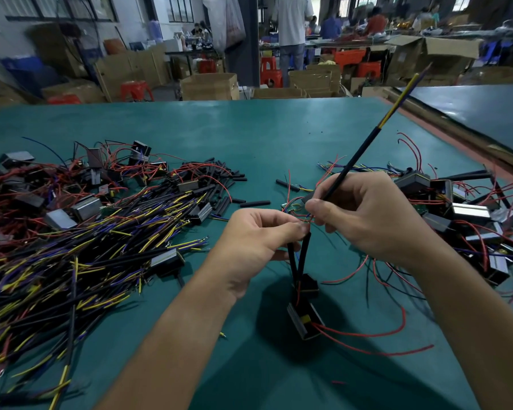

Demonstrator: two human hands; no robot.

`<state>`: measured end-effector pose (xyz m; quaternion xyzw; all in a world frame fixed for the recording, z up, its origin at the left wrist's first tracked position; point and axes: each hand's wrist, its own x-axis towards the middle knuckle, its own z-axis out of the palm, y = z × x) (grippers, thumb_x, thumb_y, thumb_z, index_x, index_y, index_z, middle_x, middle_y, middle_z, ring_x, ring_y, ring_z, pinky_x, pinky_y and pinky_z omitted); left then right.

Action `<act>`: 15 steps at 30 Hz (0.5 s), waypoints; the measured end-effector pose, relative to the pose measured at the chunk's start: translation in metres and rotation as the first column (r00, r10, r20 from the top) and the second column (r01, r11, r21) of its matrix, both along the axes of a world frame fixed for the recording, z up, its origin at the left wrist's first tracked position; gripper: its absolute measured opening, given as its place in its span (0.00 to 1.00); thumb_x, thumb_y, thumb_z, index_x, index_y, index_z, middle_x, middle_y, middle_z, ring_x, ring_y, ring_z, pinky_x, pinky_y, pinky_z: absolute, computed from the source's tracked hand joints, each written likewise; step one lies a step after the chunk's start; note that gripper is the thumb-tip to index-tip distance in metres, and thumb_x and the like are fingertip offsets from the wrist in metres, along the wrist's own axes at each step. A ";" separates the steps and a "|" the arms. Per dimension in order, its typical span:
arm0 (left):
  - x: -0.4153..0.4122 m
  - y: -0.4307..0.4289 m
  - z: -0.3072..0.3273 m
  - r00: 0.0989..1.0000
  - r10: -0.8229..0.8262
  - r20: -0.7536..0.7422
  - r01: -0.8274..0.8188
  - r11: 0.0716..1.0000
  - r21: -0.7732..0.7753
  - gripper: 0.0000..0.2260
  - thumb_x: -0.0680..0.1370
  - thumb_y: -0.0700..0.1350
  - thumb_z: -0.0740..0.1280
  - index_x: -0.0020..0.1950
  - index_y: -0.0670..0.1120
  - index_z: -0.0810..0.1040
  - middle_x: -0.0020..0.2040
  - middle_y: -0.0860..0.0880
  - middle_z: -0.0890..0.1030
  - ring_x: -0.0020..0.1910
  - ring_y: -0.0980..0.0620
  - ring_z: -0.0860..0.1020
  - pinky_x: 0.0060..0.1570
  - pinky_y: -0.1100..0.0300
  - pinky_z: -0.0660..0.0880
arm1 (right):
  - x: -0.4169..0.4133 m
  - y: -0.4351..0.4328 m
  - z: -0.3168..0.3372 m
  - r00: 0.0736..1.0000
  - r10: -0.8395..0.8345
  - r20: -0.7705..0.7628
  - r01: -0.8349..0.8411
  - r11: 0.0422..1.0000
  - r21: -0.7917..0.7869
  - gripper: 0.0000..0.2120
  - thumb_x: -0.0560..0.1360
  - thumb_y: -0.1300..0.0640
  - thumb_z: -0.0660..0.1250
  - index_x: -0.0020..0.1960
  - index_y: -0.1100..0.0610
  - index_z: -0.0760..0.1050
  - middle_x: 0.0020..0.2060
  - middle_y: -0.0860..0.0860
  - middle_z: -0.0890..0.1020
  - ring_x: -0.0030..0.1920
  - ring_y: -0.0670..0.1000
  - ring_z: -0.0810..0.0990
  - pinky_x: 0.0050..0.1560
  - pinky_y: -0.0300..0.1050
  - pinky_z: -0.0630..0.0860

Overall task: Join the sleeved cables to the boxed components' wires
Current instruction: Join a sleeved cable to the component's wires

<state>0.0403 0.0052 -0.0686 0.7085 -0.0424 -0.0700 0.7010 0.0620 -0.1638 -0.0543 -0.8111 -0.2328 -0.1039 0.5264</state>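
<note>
The right hand (365, 214) pinches the sleeved cable (356, 155) near its lower end, and the long axis rises up and to the right from this grip. The left hand (255, 241) pinches the wires (302, 222) of 1 boxed component (304, 321), which is straight below its grip, over the table (249, 128). The ends meet between the 2 grips.

Over the green table (249, 128), the person's left hand (258, 241) and right hand (367, 214) are bare, and so are both wrists. The left forearm (166, 344) and the right forearm (468, 315), nearer the table's front edge, are uncovered along all their visible length. The fingernails that show look short and plain.
</note>
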 end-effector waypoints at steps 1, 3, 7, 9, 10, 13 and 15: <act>0.000 0.000 0.000 1.000 -0.003 0.012 0.003 1.000 0.003 0.09 0.74 0.37 0.70 0.35 0.46 0.80 0.33 0.48 0.79 0.31 0.56 0.77 0.37 0.63 0.75 | 0.000 -0.001 0.000 1.000 -0.001 -0.004 0.001 1.000 -0.008 0.07 0.75 0.61 0.71 0.38 0.57 0.78 0.30 0.55 0.81 0.28 0.45 0.76 0.29 0.35 0.72; -0.001 0.001 0.000 1.000 -0.011 0.026 0.011 1.000 0.007 0.09 0.74 0.37 0.70 0.35 0.47 0.80 0.32 0.49 0.79 0.32 0.56 0.77 0.37 0.63 0.75 | 0.000 -0.002 0.000 1.000 0.002 -0.023 -0.002 1.000 -0.017 0.08 0.75 0.61 0.72 0.37 0.58 0.78 0.31 0.55 0.81 0.28 0.45 0.76 0.29 0.34 0.72; 0.001 0.013 0.004 0.996 -0.085 -0.037 0.085 0.996 0.016 0.05 0.74 0.37 0.71 0.40 0.46 0.81 0.36 0.49 0.82 0.35 0.54 0.79 0.40 0.60 0.78 | 0.000 -0.002 0.002 0.999 -0.001 -0.047 -0.001 0.999 -0.037 0.09 0.75 0.59 0.72 0.36 0.58 0.79 0.29 0.59 0.79 0.27 0.47 0.74 0.27 0.36 0.69; 0.003 0.022 0.005 0.986 -0.138 -0.098 0.141 0.990 0.024 0.04 0.74 0.35 0.70 0.44 0.44 0.81 0.39 0.49 0.84 0.36 0.53 0.81 0.43 0.59 0.80 | 0.000 -0.002 0.002 0.998 -0.013 -0.053 0.010 0.999 -0.042 0.09 0.75 0.59 0.72 0.36 0.58 0.78 0.26 0.58 0.77 0.25 0.46 0.71 0.25 0.36 0.67; 0.003 0.025 0.005 0.982 -0.147 -0.122 0.151 0.988 0.022 0.04 0.74 0.35 0.70 0.46 0.43 0.81 0.40 0.47 0.85 0.36 0.53 0.82 0.43 0.59 0.80 | -0.001 -0.002 0.002 0.998 -0.012 -0.062 0.010 0.999 -0.033 0.09 0.75 0.59 0.72 0.37 0.58 0.78 0.25 0.57 0.76 0.24 0.44 0.70 0.25 0.35 0.66; 0.003 0.025 0.004 0.983 -0.136 -0.124 0.138 0.990 0.006 0.04 0.75 0.34 0.68 0.46 0.42 0.79 0.40 0.46 0.86 0.34 0.54 0.82 0.41 0.61 0.80 | -0.001 -0.002 0.001 0.996 -0.004 -0.091 0.005 1.000 0.008 0.09 0.75 0.61 0.71 0.37 0.60 0.78 0.25 0.53 0.77 0.23 0.42 0.71 0.24 0.32 0.66; 0.002 0.020 0.003 0.990 -0.112 -0.086 0.112 0.994 -0.010 0.05 0.74 0.35 0.70 0.43 0.44 0.77 0.40 0.46 0.85 0.32 0.54 0.82 0.39 0.61 0.80 | 0.000 -0.002 0.001 0.995 0.004 -0.101 -0.001 1.000 0.031 0.08 0.75 0.62 0.71 0.37 0.60 0.77 0.25 0.53 0.78 0.23 0.43 0.72 0.25 0.32 0.66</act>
